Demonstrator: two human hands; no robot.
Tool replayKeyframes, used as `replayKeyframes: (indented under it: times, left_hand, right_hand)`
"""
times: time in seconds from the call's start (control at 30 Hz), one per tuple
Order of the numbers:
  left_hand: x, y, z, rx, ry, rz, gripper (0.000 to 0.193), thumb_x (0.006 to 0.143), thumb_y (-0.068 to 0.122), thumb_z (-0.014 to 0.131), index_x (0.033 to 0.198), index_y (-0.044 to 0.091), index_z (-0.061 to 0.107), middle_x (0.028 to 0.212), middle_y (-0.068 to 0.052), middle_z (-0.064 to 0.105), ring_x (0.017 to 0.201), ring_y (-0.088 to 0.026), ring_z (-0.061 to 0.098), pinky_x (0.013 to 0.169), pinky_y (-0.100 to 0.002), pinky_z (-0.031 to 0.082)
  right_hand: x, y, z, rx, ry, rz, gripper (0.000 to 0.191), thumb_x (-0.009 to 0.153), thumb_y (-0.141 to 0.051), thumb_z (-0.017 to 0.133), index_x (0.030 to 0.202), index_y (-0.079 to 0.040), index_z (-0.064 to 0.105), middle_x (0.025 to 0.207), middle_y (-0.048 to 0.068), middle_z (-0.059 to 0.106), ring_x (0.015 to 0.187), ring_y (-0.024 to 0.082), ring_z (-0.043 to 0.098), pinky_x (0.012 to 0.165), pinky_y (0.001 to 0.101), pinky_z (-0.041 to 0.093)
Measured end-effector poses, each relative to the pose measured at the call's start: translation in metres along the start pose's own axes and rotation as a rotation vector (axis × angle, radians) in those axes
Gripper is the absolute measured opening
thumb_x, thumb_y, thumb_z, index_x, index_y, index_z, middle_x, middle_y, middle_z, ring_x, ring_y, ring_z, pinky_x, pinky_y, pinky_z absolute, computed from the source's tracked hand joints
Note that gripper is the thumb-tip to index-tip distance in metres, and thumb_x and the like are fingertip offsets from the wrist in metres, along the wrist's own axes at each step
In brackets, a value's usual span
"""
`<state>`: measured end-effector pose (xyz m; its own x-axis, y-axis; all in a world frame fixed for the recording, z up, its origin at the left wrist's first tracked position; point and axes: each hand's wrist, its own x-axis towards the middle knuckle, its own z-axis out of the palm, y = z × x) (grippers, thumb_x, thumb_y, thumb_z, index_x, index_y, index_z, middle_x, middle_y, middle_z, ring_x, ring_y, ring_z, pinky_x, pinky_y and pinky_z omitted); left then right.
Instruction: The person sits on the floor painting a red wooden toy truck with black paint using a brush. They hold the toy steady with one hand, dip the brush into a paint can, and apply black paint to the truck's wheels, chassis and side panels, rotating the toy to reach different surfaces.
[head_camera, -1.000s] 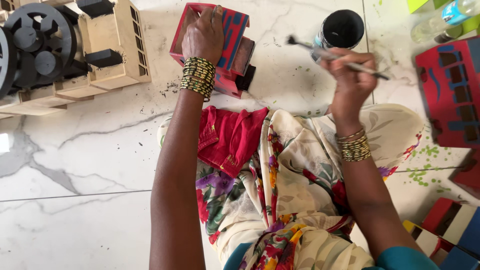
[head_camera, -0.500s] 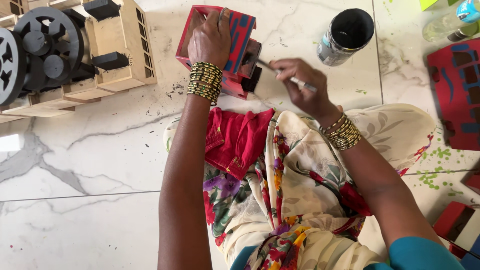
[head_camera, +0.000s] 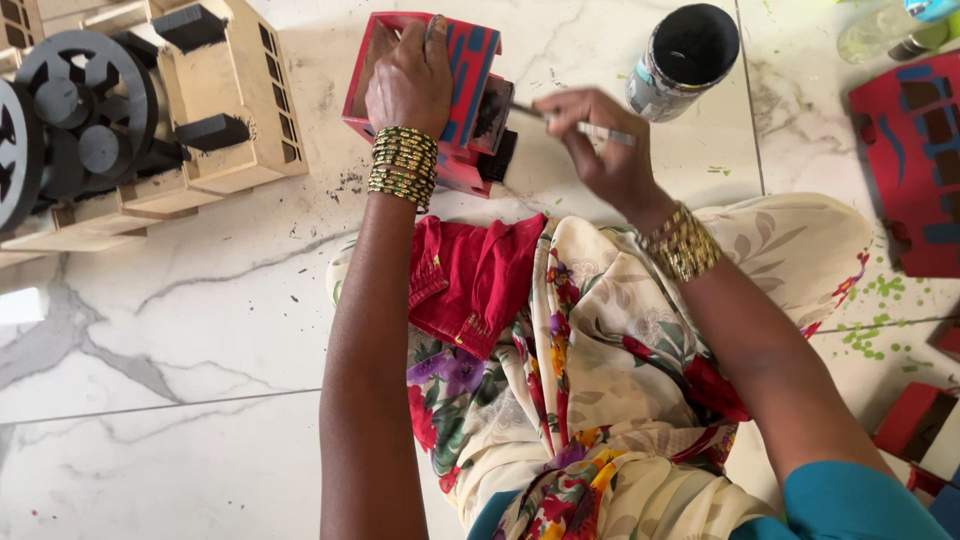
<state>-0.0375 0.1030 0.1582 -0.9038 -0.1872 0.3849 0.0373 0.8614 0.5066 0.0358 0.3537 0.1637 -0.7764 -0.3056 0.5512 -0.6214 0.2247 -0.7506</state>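
My left hand (head_camera: 410, 85) grips the top of a small red wooden box (head_camera: 470, 70) with blue stripes, holding it on the marble floor (head_camera: 180, 330). My right hand (head_camera: 600, 145) holds a thin paintbrush (head_camera: 560, 122); its tip touches the black-painted right side of the box. Gold bangles circle both wrists. A black paint can (head_camera: 685, 60) stands open just right of the brush.
An unpainted wooden toy vehicle (head_camera: 150, 120) with black wheels lies at the upper left. A red painted panel (head_camera: 915, 160) with blue marks lies at the right edge. More red pieces (head_camera: 925, 430) sit lower right. A floral cloth (head_camera: 600, 370) covers my lap.
My right hand has moved left from the paint can, bringing the brush to the box's black side. My left hand has stayed on the box.
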Motion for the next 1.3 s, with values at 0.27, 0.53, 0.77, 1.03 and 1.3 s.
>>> replayKeyframes:
  times: [0.27, 0.53, 0.77, 1.03, 1.3]
  left_hand:
    - [0.003, 0.002, 0.000, 0.030, -0.055, -0.040, 0.042, 0.104, 0.049, 0.050, 0.091, 0.013, 0.067, 0.077, -0.018, 0.073, 0.073, -0.043, 0.070, 0.060, -0.057, 0.054]
    - [0.002, 0.002, 0.002, 0.042, -0.018, -0.010, 0.040, 0.104, 0.048, 0.051, 0.092, 0.014, 0.069, 0.078, -0.018, 0.074, 0.073, -0.044, 0.071, 0.061, -0.057, 0.055]
    - [0.000, 0.002, 0.001, 0.015, -0.023, 0.005, 0.038, 0.104, 0.046, 0.051, 0.093, 0.014, 0.069, 0.076, -0.019, 0.073, 0.072, -0.043, 0.071, 0.062, -0.057, 0.055]
    - [0.002, 0.005, -0.001, 0.014, -0.036, -0.030, 0.040, 0.103, 0.047, 0.051, 0.090, 0.013, 0.068, 0.077, -0.019, 0.073, 0.072, -0.044, 0.070, 0.062, -0.057, 0.054]
    - [0.001, 0.005, -0.001, 0.031, -0.004, -0.025, 0.039, 0.102, 0.046, 0.052, 0.090, 0.013, 0.069, 0.077, -0.020, 0.073, 0.073, -0.046, 0.069, 0.062, -0.059, 0.053]
  right_hand:
    - [0.004, -0.018, 0.001, 0.066, -0.044, -0.036, 0.011, 0.103, 0.004, 0.067, 0.099, -0.004, 0.061, 0.116, 0.014, 0.073, 0.106, 0.020, 0.073, 0.089, 0.0307, 0.063]
    - [0.019, -0.020, 0.001, -0.034, -0.063, -0.122, 0.015, 0.102, 0.011, 0.065, 0.099, -0.002, 0.058, 0.116, 0.016, 0.072, 0.108, 0.023, 0.075, 0.090, 0.0304, 0.064]
    - [0.016, -0.019, 0.002, 0.016, -0.075, -0.104, 0.015, 0.100, 0.010, 0.066, 0.098, -0.003, 0.058, 0.116, 0.016, 0.072, 0.109, 0.024, 0.074, 0.090, 0.0313, 0.064]
    - [0.005, -0.035, 0.001, -0.016, -0.125, -0.116, 0.018, 0.099, 0.009, 0.068, 0.098, -0.005, 0.058, 0.115, 0.012, 0.072, 0.104, 0.022, 0.076, 0.080, 0.0277, 0.064]
    - [0.012, -0.049, -0.018, -0.029, -0.198, -0.057, 0.018, 0.099, 0.009, 0.068, 0.098, -0.006, 0.058, 0.115, 0.011, 0.073, 0.109, 0.022, 0.075, 0.089, 0.0302, 0.065]
